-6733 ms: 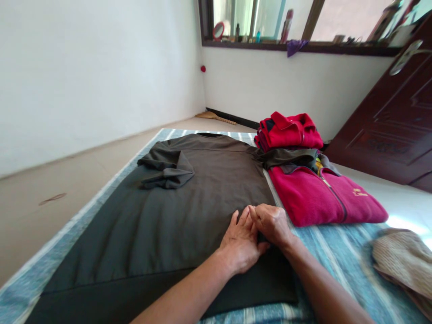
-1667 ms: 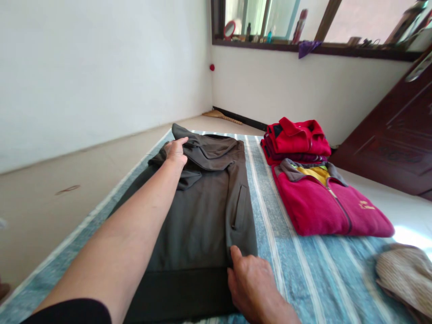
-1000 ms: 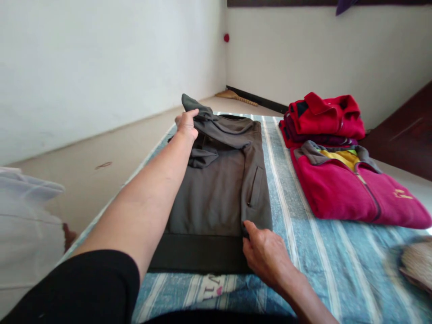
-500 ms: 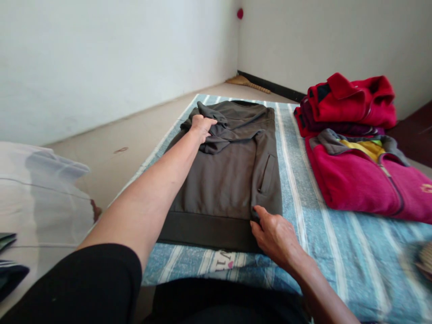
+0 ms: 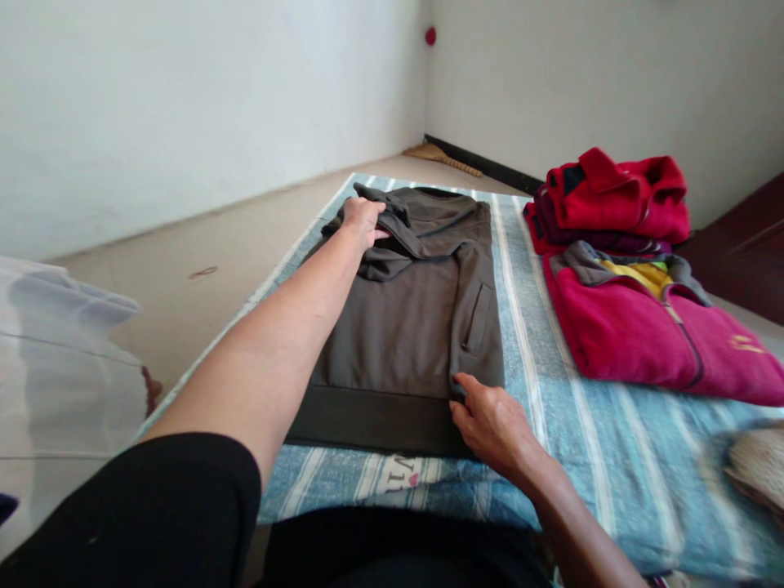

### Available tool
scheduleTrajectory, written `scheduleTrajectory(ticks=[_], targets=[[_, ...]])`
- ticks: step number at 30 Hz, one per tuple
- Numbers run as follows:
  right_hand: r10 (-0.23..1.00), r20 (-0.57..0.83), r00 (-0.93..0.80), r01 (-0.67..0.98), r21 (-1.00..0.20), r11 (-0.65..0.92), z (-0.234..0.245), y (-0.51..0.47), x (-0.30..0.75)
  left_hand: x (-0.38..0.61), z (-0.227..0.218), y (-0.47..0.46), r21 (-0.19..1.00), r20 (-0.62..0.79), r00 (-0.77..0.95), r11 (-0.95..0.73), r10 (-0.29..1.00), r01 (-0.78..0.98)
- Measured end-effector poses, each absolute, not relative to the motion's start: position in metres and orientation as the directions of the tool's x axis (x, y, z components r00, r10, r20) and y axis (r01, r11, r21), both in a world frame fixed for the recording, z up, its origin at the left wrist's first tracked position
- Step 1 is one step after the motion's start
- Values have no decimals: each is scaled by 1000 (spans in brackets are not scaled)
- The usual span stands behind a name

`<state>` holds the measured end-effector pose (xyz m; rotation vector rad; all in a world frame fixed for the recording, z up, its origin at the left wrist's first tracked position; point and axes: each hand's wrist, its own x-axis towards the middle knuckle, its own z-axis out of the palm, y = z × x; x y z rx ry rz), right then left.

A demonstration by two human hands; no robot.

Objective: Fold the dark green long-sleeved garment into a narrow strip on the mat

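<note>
A dark olive sweatshirt (image 5: 398, 343) lies folded lengthwise on the striped blue bedspread (image 5: 588, 441), with a zipped side pocket (image 5: 478, 318) along its right edge and a darker ribbed hem (image 5: 367, 420) nearest me. My left hand (image 5: 363, 222) reaches across to the far end, its fingers closed on the folded sleeve (image 5: 385, 263). My right hand (image 5: 493, 429) sits at the hem's right corner, pinching the sweatshirt's edge. The neck opening is partly hidden under the folded cloth.
To the right lie a folded red garment stack (image 5: 612, 196) and a folded magenta fleece jacket (image 5: 643, 327). A beige knitted item (image 5: 756, 465) sits at the right edge. A translucent white sheet (image 5: 61, 367) lies on the tiled floor at left.
The sleeve has come from sticking out past the far end to lying folded on the sweatshirt. The view has tilted down, and both hands stay on the cloth.
</note>
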<state>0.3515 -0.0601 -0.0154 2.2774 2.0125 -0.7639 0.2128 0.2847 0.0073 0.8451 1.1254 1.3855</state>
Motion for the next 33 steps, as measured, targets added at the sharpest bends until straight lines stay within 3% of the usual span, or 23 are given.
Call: scheduleTrajectory(ticks=[11,23,33], targets=[[933,-359,32,929,-333,-160,-12,-58,353,209,17,285,952,-42,-60,22,997,-305],[935,-353,21,932,-332,-146,-8,-55,349,221,68,301,932,62,-29,-68,998,-356],[946,-323,7,867,-470,-167,0,-58,356,226,97,318,914,146,73,-107,987,-390]])
